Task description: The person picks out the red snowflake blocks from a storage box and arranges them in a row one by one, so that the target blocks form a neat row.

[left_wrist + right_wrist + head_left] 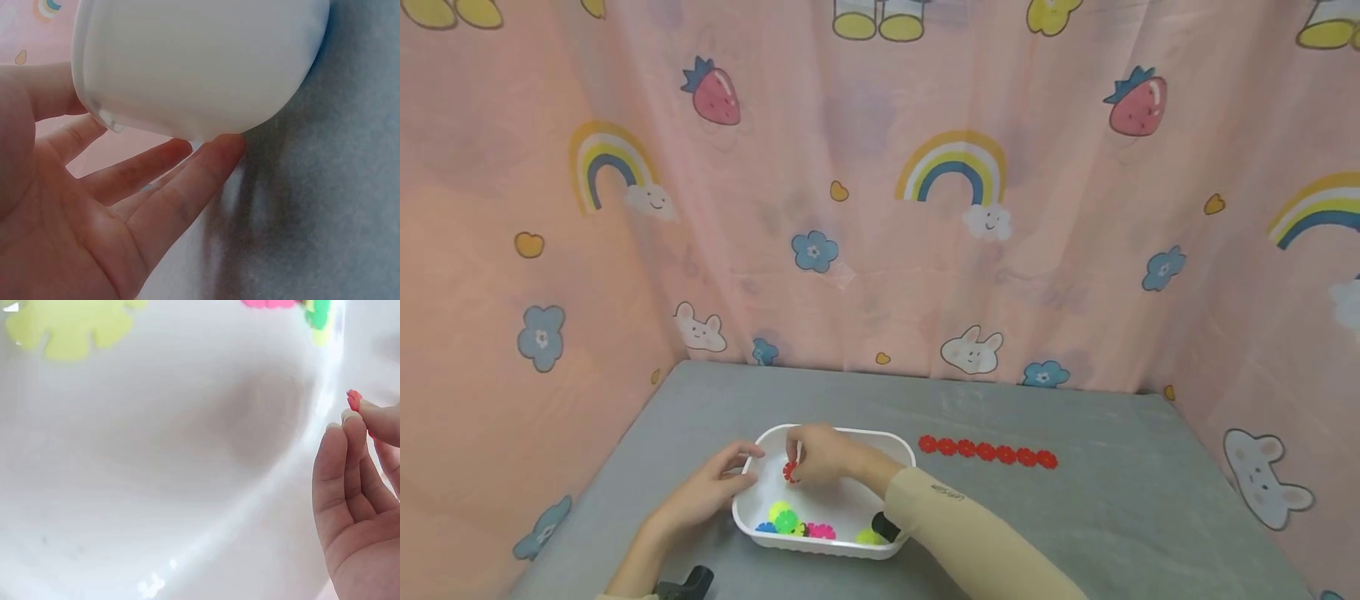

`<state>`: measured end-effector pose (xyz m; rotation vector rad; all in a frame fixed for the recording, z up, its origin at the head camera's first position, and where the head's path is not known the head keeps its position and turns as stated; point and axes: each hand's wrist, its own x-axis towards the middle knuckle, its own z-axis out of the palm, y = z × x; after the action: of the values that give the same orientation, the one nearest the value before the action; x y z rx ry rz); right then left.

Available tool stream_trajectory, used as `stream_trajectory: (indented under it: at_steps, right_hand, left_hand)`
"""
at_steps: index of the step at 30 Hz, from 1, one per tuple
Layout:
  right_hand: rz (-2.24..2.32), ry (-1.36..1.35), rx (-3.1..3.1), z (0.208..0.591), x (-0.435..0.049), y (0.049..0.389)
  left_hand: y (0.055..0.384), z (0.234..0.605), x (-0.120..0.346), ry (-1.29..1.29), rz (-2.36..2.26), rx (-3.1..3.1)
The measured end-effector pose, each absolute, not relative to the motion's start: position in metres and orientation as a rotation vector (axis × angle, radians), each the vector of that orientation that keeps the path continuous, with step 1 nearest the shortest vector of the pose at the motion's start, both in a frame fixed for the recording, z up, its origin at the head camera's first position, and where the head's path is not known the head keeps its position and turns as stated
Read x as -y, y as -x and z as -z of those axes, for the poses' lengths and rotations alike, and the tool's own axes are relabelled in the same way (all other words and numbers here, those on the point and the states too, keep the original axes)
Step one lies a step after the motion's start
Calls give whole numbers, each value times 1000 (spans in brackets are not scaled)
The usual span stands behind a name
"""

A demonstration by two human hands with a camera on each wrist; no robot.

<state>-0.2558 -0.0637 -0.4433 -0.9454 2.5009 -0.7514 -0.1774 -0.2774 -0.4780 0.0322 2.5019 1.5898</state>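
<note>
A white plastic basin (842,546) stands on the table. At its left end my left hand (703,492) holds the rim, with thumb and forefinger over the edge. In the left wrist view, other fingers (187,203) touch the basin's outer wall. Over the inside of the basin, my right hand (827,454) pinches a small red flower-shaped plastic piece (789,472) between thumb and fingertips. That red piece (354,400) is partly covered by the fingers in the right wrist view. Along the basin's near side lie green (786,522), pink (822,532), blue and yellow pieces.
Right of the basin, a straight row of several red flower-shaped pieces (987,452) lies on the grey table (1112,517). A pink patterned curtain (880,292) surrounds the table's back and sides. Black wrist straps (688,583) show on both arms.
</note>
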Motion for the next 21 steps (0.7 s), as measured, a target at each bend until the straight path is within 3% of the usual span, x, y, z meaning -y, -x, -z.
stream_trajectory:
  at_steps: [21]
  right_hand:
    - [947, 968, -2444, 388, 2, 243]
  left_hand:
    - [175, 474, 274, 6, -1546, -2487]
